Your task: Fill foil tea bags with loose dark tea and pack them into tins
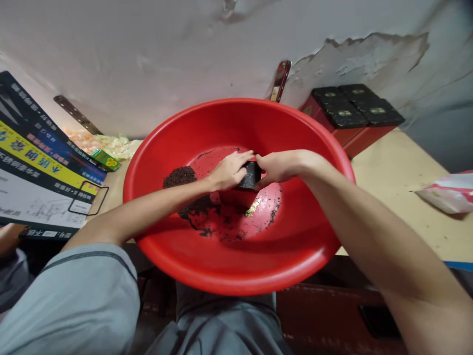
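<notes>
A red tin with a black speckled lid [252, 176] stands inside a large red plastic basin [240, 283]. My left hand [229, 171] lies across the lid's left side, its fingers bent over the top. From the other side, my right hand [276, 166] grips the lid's right edge between thumb and fingers. The lid sits on the tin; whether it is fully seated I cannot tell. Dark loose leaves, like tea, form a heap [180, 176] left of the tin, with scattered bits over the basin floor. My left forearm hides part of the leaves.
Several red tins with black lids [345, 116] stand right of the basin by the wall. A printed carton [48, 162] leans at left, near a green packet [106, 159]. A plastic bag [451, 192] lies far right. Another person's hand [9, 235] shows at the left edge.
</notes>
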Motion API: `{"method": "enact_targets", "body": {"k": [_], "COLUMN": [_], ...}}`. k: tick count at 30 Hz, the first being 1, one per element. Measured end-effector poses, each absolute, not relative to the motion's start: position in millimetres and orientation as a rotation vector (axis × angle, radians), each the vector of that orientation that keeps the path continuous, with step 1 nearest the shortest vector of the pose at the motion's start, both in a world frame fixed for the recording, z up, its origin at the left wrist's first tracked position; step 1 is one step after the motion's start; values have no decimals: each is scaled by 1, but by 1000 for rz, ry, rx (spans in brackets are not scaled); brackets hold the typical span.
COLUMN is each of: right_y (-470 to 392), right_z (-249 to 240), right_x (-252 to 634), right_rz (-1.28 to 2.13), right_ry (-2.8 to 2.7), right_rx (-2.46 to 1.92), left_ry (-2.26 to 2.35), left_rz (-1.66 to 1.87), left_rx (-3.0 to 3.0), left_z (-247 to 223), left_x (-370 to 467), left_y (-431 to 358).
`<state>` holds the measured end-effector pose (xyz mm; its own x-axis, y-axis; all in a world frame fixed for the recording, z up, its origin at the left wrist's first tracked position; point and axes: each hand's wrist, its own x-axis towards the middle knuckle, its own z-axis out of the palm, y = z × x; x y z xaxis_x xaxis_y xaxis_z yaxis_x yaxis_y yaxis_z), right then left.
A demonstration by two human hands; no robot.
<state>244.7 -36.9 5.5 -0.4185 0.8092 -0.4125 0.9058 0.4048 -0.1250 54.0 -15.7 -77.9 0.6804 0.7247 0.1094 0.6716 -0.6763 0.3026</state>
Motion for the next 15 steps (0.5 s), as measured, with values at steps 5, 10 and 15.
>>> {"method": "enact_targets", "body": {"k": [5, 10, 15], "right_y": [-46, -37, -27], "right_z": [7, -4, -19], "right_x": [244, 249, 260], "right_rz": [-626, -539, -712], "right_ry": [2282, 2324, 2333], "right_rx": [1590, 1534, 1615], "left_ry": [1501, 1493, 1500], "left_rz": [279, 147, 124], "left_rx": [2559, 2684, 2728], "left_z": [-73, -67, -72], "left_x": [55, 62, 68], "left_y": [-30, -37, -34]}}
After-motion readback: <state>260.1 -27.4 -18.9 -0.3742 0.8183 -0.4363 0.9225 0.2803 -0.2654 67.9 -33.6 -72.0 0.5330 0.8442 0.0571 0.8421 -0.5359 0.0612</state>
